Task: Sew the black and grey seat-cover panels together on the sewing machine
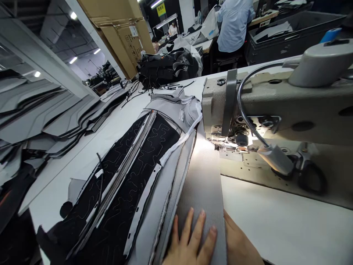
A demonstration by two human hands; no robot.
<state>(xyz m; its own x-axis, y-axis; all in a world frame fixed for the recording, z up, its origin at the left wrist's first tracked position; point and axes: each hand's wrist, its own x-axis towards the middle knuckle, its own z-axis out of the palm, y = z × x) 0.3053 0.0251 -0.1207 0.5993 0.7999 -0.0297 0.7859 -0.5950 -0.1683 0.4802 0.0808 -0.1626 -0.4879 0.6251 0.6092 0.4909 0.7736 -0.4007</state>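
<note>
My left hand [193,241] lies spread and flat on a light grey fabric panel [202,184], near the bottom of the view. At the panel's right edge is my right hand [241,244]; its fingers disappear under the fabric, so their grip is hidden. The panel's far end reaches the lit needle area of a sewing machine [259,99]. Joined pieces extend to the left: a black quilted section [135,176] with wavy stitching, seam strips, and a white strip [182,141] along its edge.
Black-handled scissors [310,169] lie on the machine bed behind a flexible lamp [275,158]. Stacked grey pieces [35,110] stand at left. Dark bundled fabric [171,66] and a cardboard box [124,36] are at the back. A person in light blue [233,25] sits beyond.
</note>
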